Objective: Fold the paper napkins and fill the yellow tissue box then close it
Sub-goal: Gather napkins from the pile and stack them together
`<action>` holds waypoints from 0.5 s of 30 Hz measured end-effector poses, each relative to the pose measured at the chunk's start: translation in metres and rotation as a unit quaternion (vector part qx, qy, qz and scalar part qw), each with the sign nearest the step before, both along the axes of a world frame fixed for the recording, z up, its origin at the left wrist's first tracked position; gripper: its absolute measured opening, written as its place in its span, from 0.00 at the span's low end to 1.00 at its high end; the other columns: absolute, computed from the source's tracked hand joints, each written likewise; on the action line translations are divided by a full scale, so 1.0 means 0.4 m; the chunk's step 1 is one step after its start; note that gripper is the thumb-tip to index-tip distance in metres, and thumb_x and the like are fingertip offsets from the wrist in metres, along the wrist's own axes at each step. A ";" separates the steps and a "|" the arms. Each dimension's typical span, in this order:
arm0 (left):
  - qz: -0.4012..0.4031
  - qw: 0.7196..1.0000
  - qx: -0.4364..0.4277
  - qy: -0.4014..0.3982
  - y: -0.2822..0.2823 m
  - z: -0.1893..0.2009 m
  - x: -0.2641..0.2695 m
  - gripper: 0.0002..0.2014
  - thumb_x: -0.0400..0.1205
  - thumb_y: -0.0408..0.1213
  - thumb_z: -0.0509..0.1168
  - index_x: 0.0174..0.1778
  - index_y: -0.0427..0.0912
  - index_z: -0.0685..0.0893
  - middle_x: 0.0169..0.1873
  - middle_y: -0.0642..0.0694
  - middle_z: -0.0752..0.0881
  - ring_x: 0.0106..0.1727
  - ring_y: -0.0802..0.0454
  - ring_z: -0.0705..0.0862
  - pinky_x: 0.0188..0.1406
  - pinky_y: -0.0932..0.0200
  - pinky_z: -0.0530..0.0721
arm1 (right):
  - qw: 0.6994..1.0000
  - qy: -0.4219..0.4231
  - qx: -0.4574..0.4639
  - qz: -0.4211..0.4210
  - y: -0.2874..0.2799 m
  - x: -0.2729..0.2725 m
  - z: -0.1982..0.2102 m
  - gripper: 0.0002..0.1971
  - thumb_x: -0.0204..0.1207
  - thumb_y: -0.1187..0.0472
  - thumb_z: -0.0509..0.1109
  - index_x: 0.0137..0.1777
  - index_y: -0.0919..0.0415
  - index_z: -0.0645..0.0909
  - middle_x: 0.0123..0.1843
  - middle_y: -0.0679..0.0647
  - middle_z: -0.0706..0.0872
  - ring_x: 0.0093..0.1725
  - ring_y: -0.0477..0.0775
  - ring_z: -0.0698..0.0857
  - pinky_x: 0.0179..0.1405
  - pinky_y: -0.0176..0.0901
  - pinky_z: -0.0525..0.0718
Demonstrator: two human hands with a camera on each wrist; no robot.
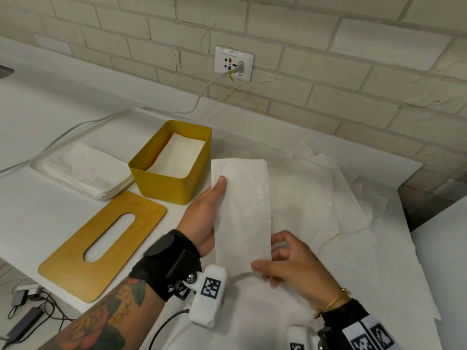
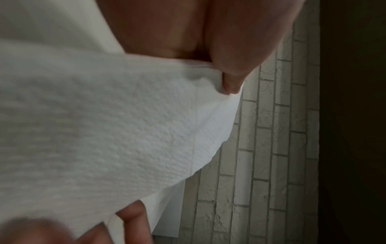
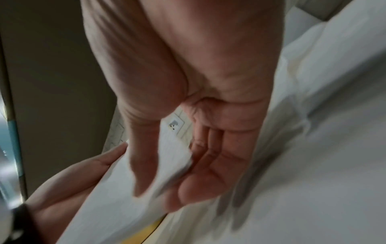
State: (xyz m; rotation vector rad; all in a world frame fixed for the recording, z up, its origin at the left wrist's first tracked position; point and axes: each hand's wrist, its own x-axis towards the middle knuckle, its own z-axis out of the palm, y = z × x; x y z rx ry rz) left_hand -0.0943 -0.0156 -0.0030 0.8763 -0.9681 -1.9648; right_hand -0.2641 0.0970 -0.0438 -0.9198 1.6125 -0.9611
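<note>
Closest to my head camera is the right hand point(image 1: 290, 263), thumb on top of the near end of the folded napkin point(image 1: 242, 213) and fingers curled beneath, so I read it as pinching that end. Further up, my left hand point(image 1: 204, 218) holds the napkin's left edge, thumb lying along the top face, fingers hidden underneath. Both hands grip the same long strip, one at each end, above a spread of loose napkins point(image 1: 328, 198) on the counter point(image 1: 38, 218).

Left of the strip stands the yellow box point(image 1: 174, 183), open, with white napkins point(image 1: 177, 157) already lying flat inside. Its lid point(image 1: 75, 261), with an oval slot, lies flat on the counter in front of the box. A tray point(image 1: 32, 165) of unfolded napkins sits just left of the box.

Only the left wrist view shows the napkin's embossed texture and a fingertip point(image 2: 229, 82) pressing its edge against the brick wall point(image 2: 271, 148) backdrop. On the right wrist view the picture is smeared; I make out the thumb point(image 3: 144, 165) over the sheet and fingers under it, plus the wall socket point(image 3: 175, 123)
</note>
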 end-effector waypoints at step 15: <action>-0.036 0.999 0.000 -0.025 0.036 -0.048 0.028 0.18 0.86 0.41 0.63 0.68 0.35 0.83 0.60 0.31 0.90 0.60 0.31 0.89 0.59 0.39 0.90 | 0.991 -0.106 -0.079 -0.017 -0.083 0.076 0.036 0.17 0.76 0.67 0.79 0.64 0.60 0.87 0.59 0.56 0.93 0.61 0.58 0.91 0.68 0.62 0.85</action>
